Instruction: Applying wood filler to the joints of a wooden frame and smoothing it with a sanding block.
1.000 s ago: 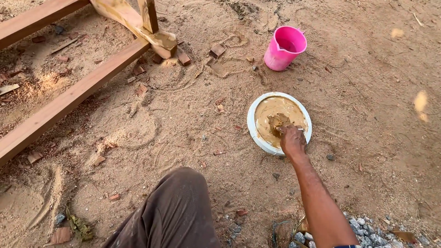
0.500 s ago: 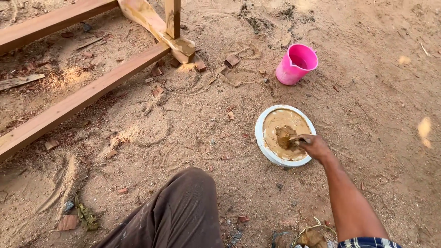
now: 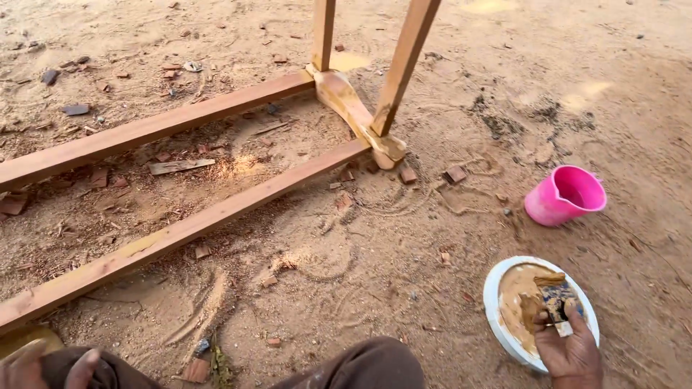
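A white round dish (image 3: pixel 494 299) filled with tan paste lies on the sandy ground at the lower right. My right hand (image 3: pixel 571 351) reaches over its near rim and grips a small flat scraper (image 3: pixel 557 297) smeared with the paste, its blade resting in the dish. At the bottom left corner my left hand (image 3: pixel 29 364) lies on my knee in brown trousers, only partly in view, fingers apart and holding nothing that I can see.
A pink plastic cup (image 3: pixel 566 196) lies tilted on the sand beyond the dish. A wooden frame of long rails and two upright legs (image 3: pixel 216 209) crosses the left and middle. Small wood offcuts (image 3: pixel 180 166) litter the sand. My other knee (image 3: pixel 367 364) is at the bottom centre.
The view has swung up and left, so the dish and cup now sit at the lower right. My right hand drew back to the dish's near rim and now holds the scraper up in view.
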